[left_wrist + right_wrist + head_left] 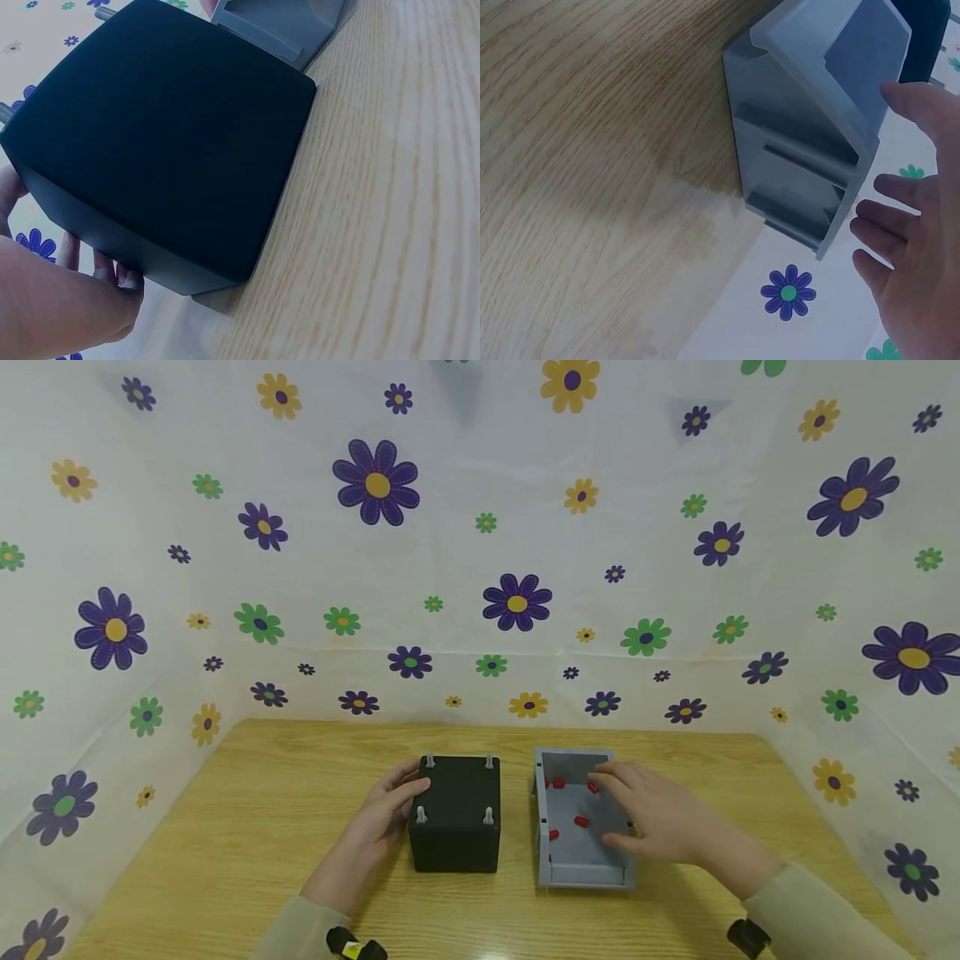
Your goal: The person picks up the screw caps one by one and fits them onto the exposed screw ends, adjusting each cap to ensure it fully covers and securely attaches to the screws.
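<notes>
A black block stands on the table with a threaded metal bolt rising near each top corner. My left hand grips its left side, the thumb over the top edge and the fingers along the side, as the left wrist view of the block shows too. To the right is a grey bin holding several small red pieces, too small to tell their kind. Over the bin's right edge hovers my right hand, fingers loosely bent and thumb apart; nothing shows between them in the right wrist view.
The wooden table spreads out on both sides of the block and bin. A flower-patterned white cloth walls off the back and both sides. A narrow gap separates block and bin.
</notes>
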A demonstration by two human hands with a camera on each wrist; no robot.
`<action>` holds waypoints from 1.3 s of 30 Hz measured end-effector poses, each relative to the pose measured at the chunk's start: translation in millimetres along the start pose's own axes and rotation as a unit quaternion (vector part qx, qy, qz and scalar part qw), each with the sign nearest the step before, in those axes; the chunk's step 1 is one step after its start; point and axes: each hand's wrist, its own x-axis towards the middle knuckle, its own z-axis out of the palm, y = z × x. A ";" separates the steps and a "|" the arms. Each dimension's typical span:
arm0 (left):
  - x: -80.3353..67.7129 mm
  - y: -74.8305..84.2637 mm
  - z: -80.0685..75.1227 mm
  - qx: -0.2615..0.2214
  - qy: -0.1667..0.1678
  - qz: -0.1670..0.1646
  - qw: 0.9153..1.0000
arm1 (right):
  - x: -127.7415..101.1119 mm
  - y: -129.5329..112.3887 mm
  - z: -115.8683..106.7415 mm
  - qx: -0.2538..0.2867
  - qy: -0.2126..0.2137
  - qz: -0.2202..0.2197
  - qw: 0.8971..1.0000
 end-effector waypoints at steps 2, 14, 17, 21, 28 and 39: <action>-0.4 0.1 0.1 0.001 0.000 0.000 1.000 | 1.5 -0.5 1.6 0.003 0.000 -0.003 1.000; -2.3 0.2 -0.1 0.001 -0.012 0.001 1.000 | 8.3 -2.0 13.0 -0.009 -0.002 -0.019 1.000; -1.2 0.2 0.0 -0.003 -0.010 0.001 1.000 | 9.8 -3.1 13.9 -0.013 0.005 -0.025 1.000; -1.0 0.2 0.5 -0.008 -0.009 -0.001 1.000 | 11.1 -5.0 14.7 -0.022 0.006 -0.029 0.999; -1.7 -1.2 -0.1 -0.008 -0.009 -0.005 1.000 | 15.4 -7.7 19.5 -0.023 0.002 -0.030 0.999; -0.9 -1.6 0.1 -0.005 -0.009 0.001 1.000 | 23.9 -9.7 28.6 -0.047 0.016 -0.055 0.997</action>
